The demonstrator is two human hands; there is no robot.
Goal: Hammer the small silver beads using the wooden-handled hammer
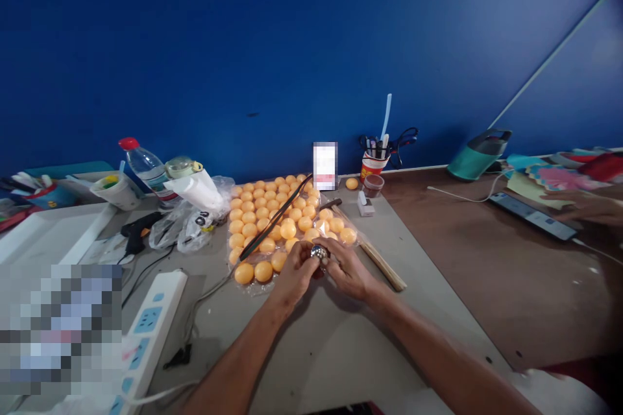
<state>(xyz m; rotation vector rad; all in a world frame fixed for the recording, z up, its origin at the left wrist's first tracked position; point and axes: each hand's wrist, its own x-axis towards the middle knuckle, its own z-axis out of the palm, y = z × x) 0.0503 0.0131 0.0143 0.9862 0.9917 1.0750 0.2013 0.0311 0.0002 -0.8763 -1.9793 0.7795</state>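
A small, shiny, silvery round object (pixel 318 251) sits between my two hands, above the near edge of the orange balls. My left hand (pixel 298 272) grips it from the left, its fingers closed. From the right, the fingers of my right hand (pixel 344 269) are closed on the same object. Fingers cover much of it, so its kind is unclear. Just beyond lie rows of orange table tennis balls (pixel 263 272) in clear plastic. A long black strip (pixel 272 224) runs diagonally over them. Pale wooden sticks (pixel 382 266) lie right of my right hand.
At the left are a white power strip (pixel 153 324), a black glue gun (pixel 136 233), plastic bags (pixel 187 227) and a bottle (pixel 146 165). A phone (pixel 325 165) and a red cup (pixel 372 165) stand behind. At far right, another person's hand (pixel 594 207) is near a phone (pixel 533 215).
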